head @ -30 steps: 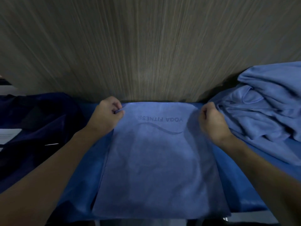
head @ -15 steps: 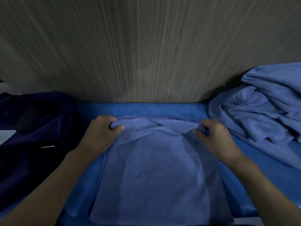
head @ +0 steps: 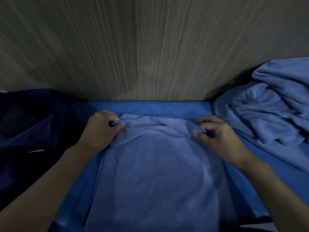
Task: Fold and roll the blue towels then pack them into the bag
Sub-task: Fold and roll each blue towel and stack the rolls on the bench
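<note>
- Blue microfibre towel (head: 158, 178) lies flat on the bench (head: 167, 106), folded into a long panel that runs from the near edge out to both hands. Its far hem is turned back toward the person in a shallow, slack fold.
- Left hand (head: 98, 131) comes in from the lower left with the forearm low and the knuckles up. Its fingers (head: 107, 114) curl over the far-left corner of the turned hem, and the thumb presses it from the near side.
- Right hand (head: 222, 139) comes in from the lower right with the back of the hand up. Its thumb and forefinger pinch the far-right corner, and the other fingers (head: 207, 119) arch loosely above it.
- Between the two grips the stitched hem sags and wrinkles.
- Beyond the fingers a narrow strip of bare bench ends at an upright wood-grain wall panel (head: 150, 47).
- Right of the right fingers a loose heap of towels (head: 267, 118) is piled against the panel, near the hand but apart from it.
- Left of the left fingers a dark navy bag (head: 33, 124) lies slumped beside the forearm; whether they touch cannot be told.
- Bare bench shows along both long sides of the towel.
</note>
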